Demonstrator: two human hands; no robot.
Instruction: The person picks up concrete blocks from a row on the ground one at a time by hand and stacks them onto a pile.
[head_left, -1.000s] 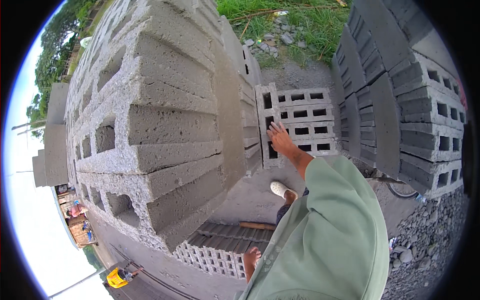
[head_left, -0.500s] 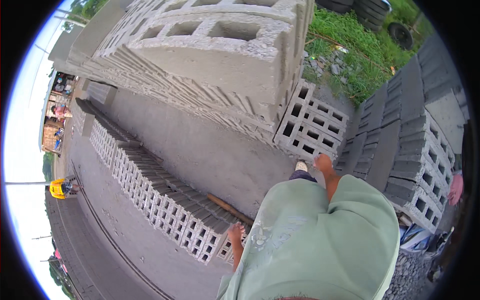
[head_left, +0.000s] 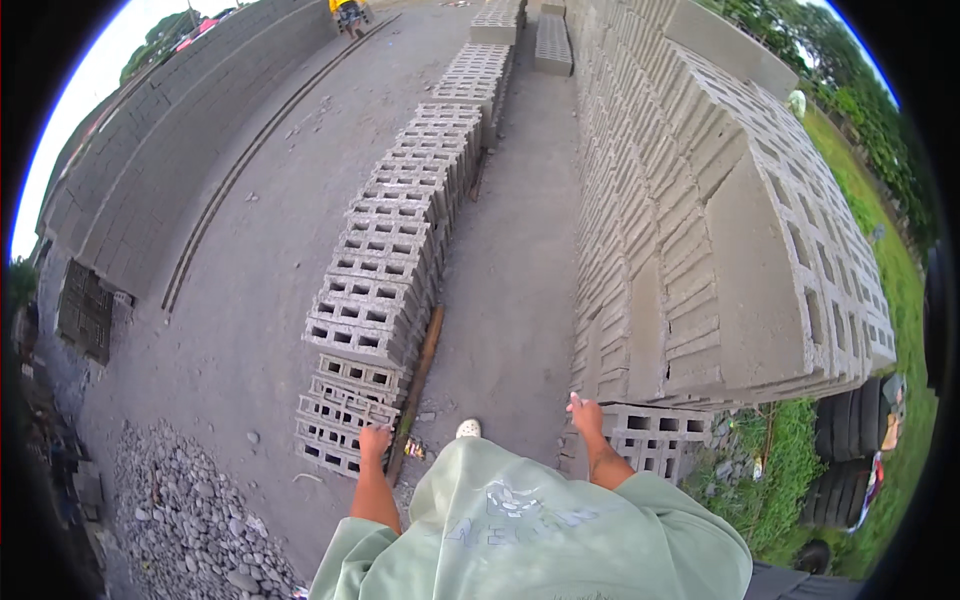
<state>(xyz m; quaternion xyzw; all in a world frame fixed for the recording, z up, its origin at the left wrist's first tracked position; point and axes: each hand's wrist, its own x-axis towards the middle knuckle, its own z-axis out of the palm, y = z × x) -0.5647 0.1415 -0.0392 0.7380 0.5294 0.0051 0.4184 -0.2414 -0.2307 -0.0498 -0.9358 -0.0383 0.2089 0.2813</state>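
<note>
My left hand (head_left: 375, 442) hangs low with its fingers curled in and nothing showing in it. Beside it is the near end of a long row of grey hollow concrete blocks (head_left: 378, 265). Alongside that row, close to the same hand, lies a long wooden pole (head_left: 424, 350). On the other side, my right hand (head_left: 587, 412) is held out loosely with thumb and finger slightly apart, holding nothing. It is nearest a low group of hollow blocks (head_left: 655, 424) at the foot of a tall block stack (head_left: 745, 270). Neither hand visibly grips a block.
Between the row and the tall stack runs a grey dirt aisle (head_left: 510, 280); my light shoe (head_left: 469, 429) is on it. Gravel (head_left: 200, 510) is heaped at lower left. A long block wall (head_left: 190, 130) stands far left. Tyres (head_left: 850, 430) and grass lie right. A person in yellow (head_left: 349, 14) is far off.
My view has turned left, from the tall stack's end to looking along the aisle. The block row now stands ahead on the left, the stack on the right. Both hands remain free of blocks.
</note>
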